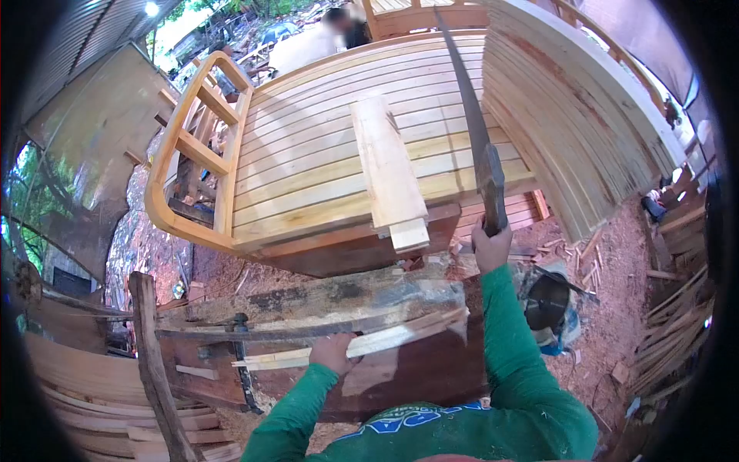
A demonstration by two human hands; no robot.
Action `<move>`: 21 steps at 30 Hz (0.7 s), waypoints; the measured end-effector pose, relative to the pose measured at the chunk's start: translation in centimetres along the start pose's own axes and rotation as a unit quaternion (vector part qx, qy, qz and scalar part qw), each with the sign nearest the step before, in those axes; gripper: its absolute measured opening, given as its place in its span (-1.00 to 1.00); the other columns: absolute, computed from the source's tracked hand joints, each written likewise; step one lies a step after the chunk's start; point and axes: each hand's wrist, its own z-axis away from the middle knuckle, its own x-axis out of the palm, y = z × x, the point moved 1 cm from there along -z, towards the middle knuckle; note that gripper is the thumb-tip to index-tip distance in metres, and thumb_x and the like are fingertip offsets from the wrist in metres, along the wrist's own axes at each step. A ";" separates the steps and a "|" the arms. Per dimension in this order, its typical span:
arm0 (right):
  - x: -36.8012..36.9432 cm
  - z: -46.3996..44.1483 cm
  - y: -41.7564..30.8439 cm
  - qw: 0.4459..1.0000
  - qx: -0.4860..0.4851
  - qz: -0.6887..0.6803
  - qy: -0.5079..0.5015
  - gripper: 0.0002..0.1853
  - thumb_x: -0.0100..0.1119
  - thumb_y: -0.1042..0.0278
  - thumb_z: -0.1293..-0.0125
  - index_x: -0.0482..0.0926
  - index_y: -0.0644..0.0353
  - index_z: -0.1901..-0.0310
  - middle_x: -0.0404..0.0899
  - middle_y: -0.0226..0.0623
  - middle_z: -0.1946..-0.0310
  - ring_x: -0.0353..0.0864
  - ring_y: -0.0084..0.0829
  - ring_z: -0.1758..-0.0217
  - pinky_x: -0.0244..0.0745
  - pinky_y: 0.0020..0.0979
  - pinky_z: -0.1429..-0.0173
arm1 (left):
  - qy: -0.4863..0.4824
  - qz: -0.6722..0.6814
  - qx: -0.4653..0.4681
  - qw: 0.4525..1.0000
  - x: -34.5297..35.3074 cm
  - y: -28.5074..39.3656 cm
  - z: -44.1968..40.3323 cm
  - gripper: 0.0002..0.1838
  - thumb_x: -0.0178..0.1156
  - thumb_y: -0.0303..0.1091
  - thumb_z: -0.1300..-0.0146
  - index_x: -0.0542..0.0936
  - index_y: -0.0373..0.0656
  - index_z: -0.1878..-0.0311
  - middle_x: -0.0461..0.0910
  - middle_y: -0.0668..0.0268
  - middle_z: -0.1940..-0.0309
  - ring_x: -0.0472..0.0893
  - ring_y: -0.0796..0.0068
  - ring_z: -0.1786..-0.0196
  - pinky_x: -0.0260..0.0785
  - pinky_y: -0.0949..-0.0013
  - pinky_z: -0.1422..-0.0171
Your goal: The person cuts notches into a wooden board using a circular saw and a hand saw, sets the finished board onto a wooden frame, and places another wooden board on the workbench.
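Observation:
My right hand [491,242] is closed round the dark handle of a long saw [471,100], whose blade points up and away over the slatted wooden bench [308,131]. Lower down, my left hand [332,353] grips pale wooden strips [408,333] lying along the worn workbench [308,296]. A long dark bar [269,334] runs beside the strips and passes by the fingers. On the slatted bench rests a pale board [385,158], with a shorter wood piece under its near end.
Tall stacked boards [562,115] lean at the right of the slatted bench. A dark round container [546,300] sits on the dusty ground by my right arm. An upright rough post [154,369] stands at left. Another person [308,50] is beyond the bench.

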 end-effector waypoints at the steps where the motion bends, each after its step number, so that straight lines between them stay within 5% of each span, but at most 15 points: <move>1: -0.6 2.1 -3.2 0.997 -0.009 -0.070 0.001 -0.66 0.29 0.52 -0.22 0.60 0.24 -0.06 0.59 -0.42 0.33 0.57 -0.52 0.29 0.53 -0.40 0.18 | -0.008 -0.007 -0.001 1.000 -0.3 0.3 0.3 -0.42 0.42 0.10 -0.18 0.64 0.06 -0.22 0.72 0.20 -0.02 0.70 0.12 -0.07 0.49 0.00 -0.11; 7: -9.4 12.1 -13.3 0.990 0.054 -0.095 -0.093 -0.59 0.28 0.39 -0.43 0.54 0.27 -0.26 0.58 -0.48 0.35 0.51 -0.65 0.39 0.46 -0.53 0.29 | -0.008 -0.080 0.006 0.997 1.8 -0.1 -0.5 -0.30 0.57 0.09 -0.05 0.56 -0.12 -0.14 0.70 -0.01 0.01 0.68 -0.13 -0.04 0.51 -0.10 -0.15; 10: -13.6 19.4 -15.1 0.990 0.133 -0.003 -0.054 -0.49 0.31 0.19 -0.50 0.55 0.27 -0.36 0.61 -0.46 0.33 0.48 -0.68 0.46 0.41 -0.57 0.40 | 0.028 -0.051 0.002 0.998 2.1 0.7 -0.6 -0.30 0.60 0.10 0.00 0.56 -0.05 -0.13 0.73 0.05 0.11 0.70 -0.11 -0.05 0.52 -0.11 -0.16; 17: -21.9 37.4 -17.5 0.967 0.223 0.106 -0.070 -0.46 0.27 0.18 -0.50 0.52 0.32 -0.39 0.67 -0.38 0.21 0.55 -0.62 0.35 0.50 -0.48 0.26 | 0.067 -0.053 0.081 0.993 3.3 6.4 0.2 -0.41 0.54 0.01 -0.12 0.53 -0.10 -0.08 0.72 0.06 0.01 0.71 -0.05 -0.08 0.56 -0.08 -0.14; 18: -22.7 40.8 -18.0 0.972 0.186 0.133 -0.042 -0.46 0.27 0.20 -0.49 0.52 0.35 -0.37 0.71 -0.31 0.17 0.60 -0.54 0.26 0.54 -0.40 0.11 | 0.030 -0.068 0.068 0.995 2.9 8.0 0.0 -0.42 0.53 -0.01 -0.14 0.54 -0.10 -0.11 0.72 0.06 -0.01 0.71 -0.05 -0.09 0.57 -0.07 -0.14; 21: -23.7 43.6 -18.2 0.971 0.150 0.180 -0.047 -0.48 0.23 0.21 -0.52 0.51 0.34 -0.38 0.58 -0.41 0.34 0.51 -0.61 0.38 0.43 -0.47 0.27 | 0.007 -0.076 0.053 0.996 2.3 8.6 -0.1 -0.39 0.49 0.02 -0.17 0.54 -0.12 -0.17 0.73 0.06 -0.04 0.71 -0.06 -0.10 0.57 -0.05 -0.17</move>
